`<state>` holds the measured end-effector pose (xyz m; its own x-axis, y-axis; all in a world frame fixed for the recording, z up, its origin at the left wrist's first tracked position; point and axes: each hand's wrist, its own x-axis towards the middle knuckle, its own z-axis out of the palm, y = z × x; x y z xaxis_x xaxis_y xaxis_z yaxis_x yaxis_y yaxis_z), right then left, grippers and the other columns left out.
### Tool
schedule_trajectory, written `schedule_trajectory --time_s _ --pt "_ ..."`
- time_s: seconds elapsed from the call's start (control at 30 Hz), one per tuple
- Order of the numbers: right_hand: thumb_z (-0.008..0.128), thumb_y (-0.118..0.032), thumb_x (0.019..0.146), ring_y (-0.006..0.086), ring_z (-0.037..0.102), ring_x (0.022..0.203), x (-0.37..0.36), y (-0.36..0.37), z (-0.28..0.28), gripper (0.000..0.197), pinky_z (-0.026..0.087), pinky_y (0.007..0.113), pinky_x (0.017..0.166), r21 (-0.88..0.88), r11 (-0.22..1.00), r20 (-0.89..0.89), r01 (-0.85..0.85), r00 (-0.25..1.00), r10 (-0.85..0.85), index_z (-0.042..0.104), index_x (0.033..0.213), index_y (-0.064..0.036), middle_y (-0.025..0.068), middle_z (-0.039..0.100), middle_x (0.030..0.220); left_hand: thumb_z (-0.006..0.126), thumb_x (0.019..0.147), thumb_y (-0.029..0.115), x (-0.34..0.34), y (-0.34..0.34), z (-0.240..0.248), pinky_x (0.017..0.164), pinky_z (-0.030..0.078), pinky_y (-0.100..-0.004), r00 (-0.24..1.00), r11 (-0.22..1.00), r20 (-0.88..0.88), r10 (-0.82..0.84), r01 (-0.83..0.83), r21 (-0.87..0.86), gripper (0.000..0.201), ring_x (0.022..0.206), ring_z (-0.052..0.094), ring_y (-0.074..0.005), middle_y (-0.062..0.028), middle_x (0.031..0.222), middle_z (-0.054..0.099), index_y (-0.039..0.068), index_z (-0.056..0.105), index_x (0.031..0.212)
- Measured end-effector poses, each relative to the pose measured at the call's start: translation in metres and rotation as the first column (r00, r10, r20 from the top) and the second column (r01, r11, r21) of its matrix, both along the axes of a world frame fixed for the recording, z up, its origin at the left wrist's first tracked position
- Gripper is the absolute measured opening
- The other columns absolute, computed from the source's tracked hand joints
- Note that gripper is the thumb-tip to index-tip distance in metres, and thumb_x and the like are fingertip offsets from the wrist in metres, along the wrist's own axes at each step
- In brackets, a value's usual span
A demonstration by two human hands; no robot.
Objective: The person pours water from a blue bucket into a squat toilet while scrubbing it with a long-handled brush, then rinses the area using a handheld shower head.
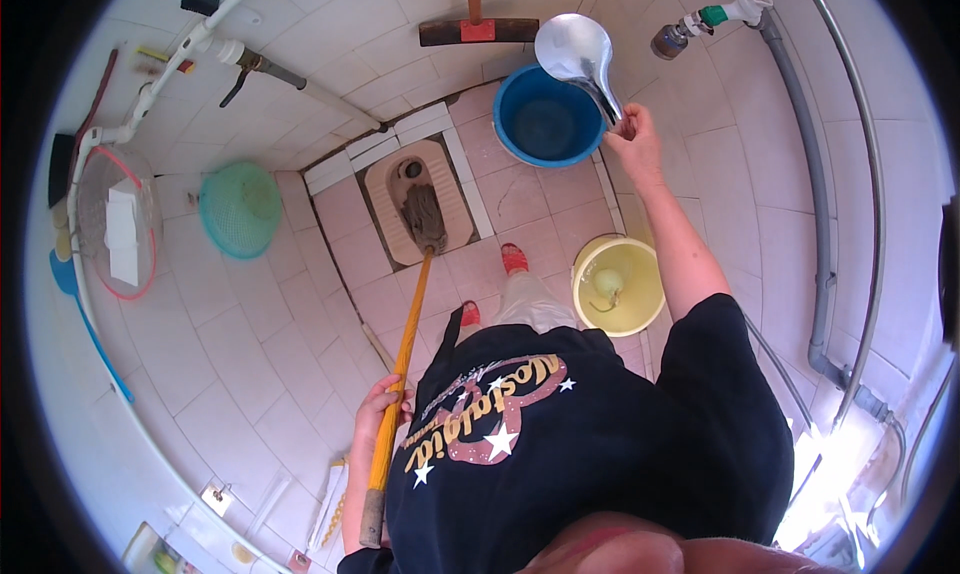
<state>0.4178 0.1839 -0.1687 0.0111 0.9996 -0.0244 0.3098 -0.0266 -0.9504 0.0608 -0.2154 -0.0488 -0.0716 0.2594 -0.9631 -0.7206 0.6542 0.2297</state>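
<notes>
Left hand (385, 402) clamps mop handle (400, 359) | right hand (632, 139) clamps ladle (578, 56) above blue bucket (545, 116) | risk: your tilted ladle splashing beside bucket.

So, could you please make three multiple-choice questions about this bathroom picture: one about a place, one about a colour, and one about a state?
1. Where does the mop head rest?
A. in the squat toilet pan
B. in the blue bucket
C. on the yellow basin

2. What colour is the bucket below the metal ladle?
A. green
B. blue
C. red

3. How is the right hand engaged?
A. it hangs free
B. it grips the mop handle
C. it holds the ladle by its handle, raised

Answers:
1. A: the grey mop head lies inside the squat toilet pan.
2. B: its wall is plainly blue.
3. C: the fingers close on the ladle's handle above the bucket's rim, while the left hand grips the orange mop handle.
</notes>
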Motion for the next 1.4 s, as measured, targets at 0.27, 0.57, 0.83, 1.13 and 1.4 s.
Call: schedule_trajectory --time_s 0.27,0.57,0.83,1.13,1.4 --pt "0.062 0.005 0.065 0.0086 0.052 0.07 -0.002 -0.002 -0.004 0.045 0.042 0.021 0.063 -0.119 0.99 -0.103 -0.073 0.993 0.061 0.041 0.104 -0.0003 0.0015 0.05 0.078 0.043 0.078 0.002 -0.011 -0.009 -0.011 0.053 0.048 -0.0326 1.0 1.0 0.029 -0.012 0.011 0.018 0.033 0.06 0.054 -0.02 -0.0165 0.087 0.057 0.006 0.045 0.111" --pt "0.062 0.004 0.067 0.011 0.055 0.074 0.005 -0.016 -0.014 0.046 0.044 0.021 0.065 -0.314 0.942 -0.392 -0.121 0.92 -0.013 0.04 0.106 -0.0008 0.0073 0.056 0.085 0.042 0.077 0.003 -0.013 0.001 -0.011 0.053 0.048 -0.0328 0.998 0.998 0.019 -0.052 0.051 0.028 0.032 0.059 0.054 -0.02 -0.0167 0.086 0.058 0.006 0.046 0.109" --pt "0.062 0.003 0.063 0.0099 0.051 0.069 0.017 -0.021 -0.023 0.044 0.042 0.022 0.06 -0.392 0.911 -0.323 -0.132 0.946 -0.002 0.041 0.102 -0.0024 0.0053 0.054 0.08 0.042 0.077 0.002 -0.008 0.007 -0.012 0.053 0.048 -0.0316 0.998 0.998 0.006 -0.062 0.062 0.003 0.032 0.058 0.054 -0.0195 -0.016 0.084 0.058 0.006 0.046 0.108" --pt "0.06 -0.003 0.063 0.0087 0.048 0.066 0.066 -0.007 -0.062 0.043 0.039 0.022 0.061 -0.191 0.974 0.131 0.119 0.987 -0.095 0.044 0.102 -0.0015 0.001 0.05 0.074 0.042 0.077 0.002 -0.002 0.006 -0.015 0.052 0.048 -0.0306 0.999 0.999 -0.004 -0.051 0.051 -0.006 0.031 0.057 0.055 -0.0191 -0.0159 0.085 0.058 0.006 0.046 0.108" --pt "0.061 -0.002 0.066 0.0092 0.049 0.067 0.018 0.022 -0.019 0.041 0.04 0.022 0.063 -0.027 0.996 -0.012 0.088 0.996 -0.089 0.042 0.101 0.0005 0.0026 0.05 0.073 0.045 0.078 0.004 -0.004 0.001 -0.017 0.051 0.049 -0.0306 0.999 0.999 -0.003 -0.038 0.038 0.018 0.034 0.062 0.058 -0.0202 -0.0165 0.088 0.057 0.006 0.045 0.111"
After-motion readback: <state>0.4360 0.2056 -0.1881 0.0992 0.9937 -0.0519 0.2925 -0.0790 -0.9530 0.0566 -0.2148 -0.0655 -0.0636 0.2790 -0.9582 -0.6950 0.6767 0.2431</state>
